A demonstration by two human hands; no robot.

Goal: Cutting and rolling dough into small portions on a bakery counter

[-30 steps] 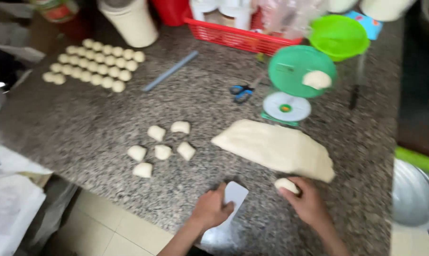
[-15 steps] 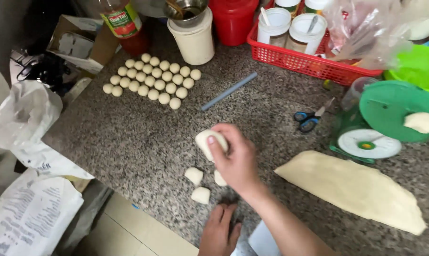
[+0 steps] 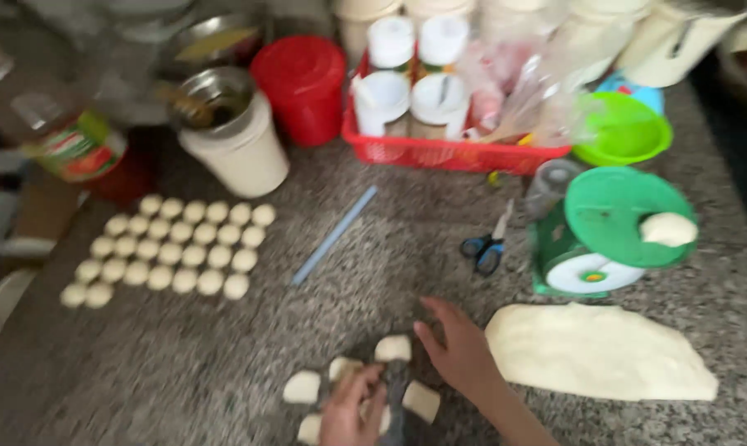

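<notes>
My right hand (image 3: 460,351) lies flat with fingers spread on the speckled stone counter (image 3: 184,372), just right of a cut dough piece (image 3: 392,347). My left hand (image 3: 349,411) is curled low over a cluster of cut dough pieces (image 3: 303,386); blur hides what, if anything, it grips. A dark narrow thing (image 3: 396,396) lies between the two hands. A large flat dough slab (image 3: 596,351) lies to the right of my right hand.
Rows of small dough balls (image 3: 175,248) sit at left. A green scale (image 3: 609,227) carries a dough lump (image 3: 669,229). Scissors (image 3: 487,244), a blue stick (image 3: 334,235), a red basket (image 3: 456,153), a red tub (image 3: 303,87) and a cream container (image 3: 237,157) stand behind.
My right hand carried a dough piece from the slab to the cluster and now rests open beside it. My left hand moved up among the pieces. The view shifted.
</notes>
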